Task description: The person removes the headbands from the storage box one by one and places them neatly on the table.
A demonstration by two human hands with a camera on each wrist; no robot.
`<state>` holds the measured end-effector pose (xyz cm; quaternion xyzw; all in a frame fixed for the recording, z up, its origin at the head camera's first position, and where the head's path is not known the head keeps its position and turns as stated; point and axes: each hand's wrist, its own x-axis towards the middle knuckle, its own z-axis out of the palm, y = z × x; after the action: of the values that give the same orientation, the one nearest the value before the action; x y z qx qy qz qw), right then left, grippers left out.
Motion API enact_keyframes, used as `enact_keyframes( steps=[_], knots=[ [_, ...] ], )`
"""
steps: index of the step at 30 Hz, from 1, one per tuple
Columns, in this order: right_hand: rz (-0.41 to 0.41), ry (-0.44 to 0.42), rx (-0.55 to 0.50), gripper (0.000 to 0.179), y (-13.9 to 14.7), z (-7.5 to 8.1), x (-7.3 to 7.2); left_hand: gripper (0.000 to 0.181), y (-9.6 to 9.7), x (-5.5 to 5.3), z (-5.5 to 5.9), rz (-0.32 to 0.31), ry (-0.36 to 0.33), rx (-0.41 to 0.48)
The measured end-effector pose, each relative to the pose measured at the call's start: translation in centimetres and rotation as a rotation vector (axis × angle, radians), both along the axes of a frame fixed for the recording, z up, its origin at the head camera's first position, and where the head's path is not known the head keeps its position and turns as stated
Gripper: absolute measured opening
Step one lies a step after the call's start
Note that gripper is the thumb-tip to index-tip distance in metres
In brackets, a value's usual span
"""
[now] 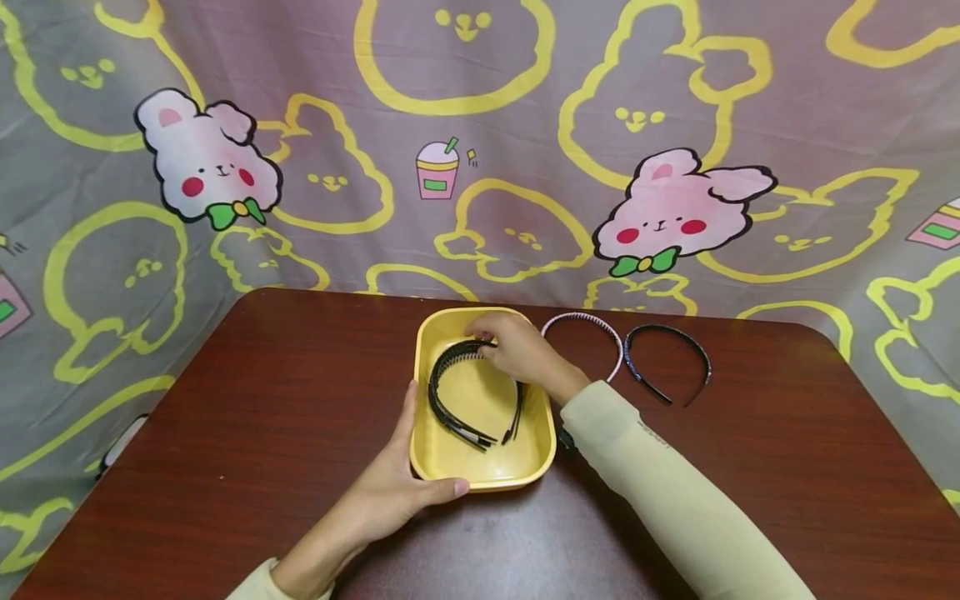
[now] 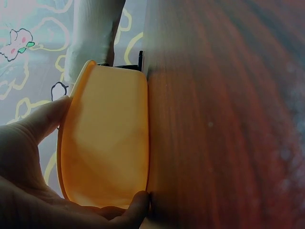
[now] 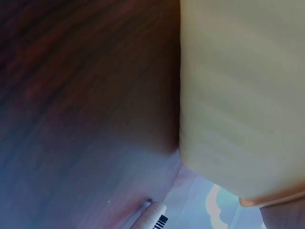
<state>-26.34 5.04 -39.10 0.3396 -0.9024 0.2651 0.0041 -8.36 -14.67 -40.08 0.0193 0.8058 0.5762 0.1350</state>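
Observation:
A yellow plastic bin (image 1: 547, 446) stands on the table with several black toothed headbands (image 1: 442, 392) nested together inside it. My left hand (image 1: 382, 492) grips the bin's near left corner, thumb on the near rim and fingers along the left wall. In the left wrist view, that hand (image 2: 28, 162) spans the side of the bin (image 2: 105, 138). Reaching in over the right rim, my right hand (image 1: 517, 346) pinches the top of the black headbands; its fingertips are partly hidden. The right wrist view shows mostly the bin's outer wall (image 3: 243, 95).
Right of the bin, a pink headband (image 1: 618, 350) and a dark blue-patterned headband (image 1: 705, 358) lie on the brown table (image 1: 300, 375). A small dark item (image 1: 566, 437) shows beside the bin, partly under the right sleeve (image 1: 660, 475). A printed curtain (image 1: 315, 250) hangs behind the table.

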Motion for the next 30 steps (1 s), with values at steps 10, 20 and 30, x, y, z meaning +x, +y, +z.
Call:
enact_keyframes(
  steps=[10,20,30],
  knots=[
    [-0.01,0.018,0.008,0.028,-0.14,-0.09,-0.16,0.14,-0.06,0.03,0.01,0.004,-0.004,0.002],
    [-0.006,0.045,0.014,0.029,-0.19,-0.04,-0.22,0.14,-0.13,-0.06,-0.03,-0.006,0.005,0.005],
    [0.001,0.035,0.008,0.029,-0.17,0.1,0.15,0.14,-0.15,0.0,-0.12,-0.007,0.003,0.003]
  ],
)
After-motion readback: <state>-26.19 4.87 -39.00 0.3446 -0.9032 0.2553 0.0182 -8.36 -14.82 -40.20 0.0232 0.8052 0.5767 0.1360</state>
